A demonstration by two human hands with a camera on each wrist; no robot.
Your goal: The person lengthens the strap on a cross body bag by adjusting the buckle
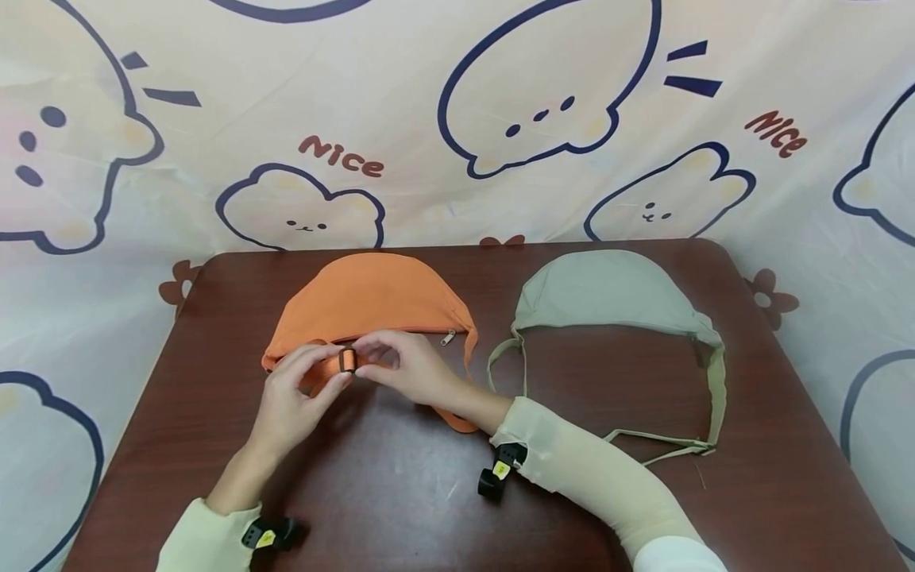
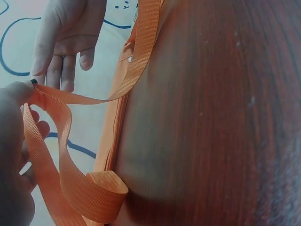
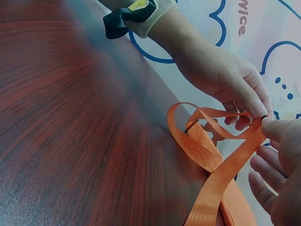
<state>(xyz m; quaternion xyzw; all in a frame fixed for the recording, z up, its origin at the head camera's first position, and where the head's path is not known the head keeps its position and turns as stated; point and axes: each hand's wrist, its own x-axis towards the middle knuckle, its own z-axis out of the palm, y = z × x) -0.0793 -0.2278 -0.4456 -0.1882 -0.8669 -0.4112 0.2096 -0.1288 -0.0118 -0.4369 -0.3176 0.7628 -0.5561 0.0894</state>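
Observation:
An orange waist bag (image 1: 372, 294) lies on the table, its zipper pull (image 1: 448, 338) at the near edge. In front of it both hands meet at a dark strap slider (image 1: 348, 360) on the bag's orange strap. My left hand (image 1: 293, 393) pinches the slider's left side between thumb and fingers. From the right, my right hand (image 1: 411, 369) pinches its other side. Loops of the strap (image 2: 94, 202) hang below the left hand in the left wrist view. In the right wrist view the strap (image 3: 214, 186) runs down from the fingertips, which partly hide the slider.
A pale green waist bag (image 1: 600, 290) lies to the right, its strap (image 1: 716, 397) trailing toward the near side, close to my right forearm. A patterned cloth (image 1: 457, 199) stands behind the brown table (image 1: 400, 492). Each wrist carries a black camera.

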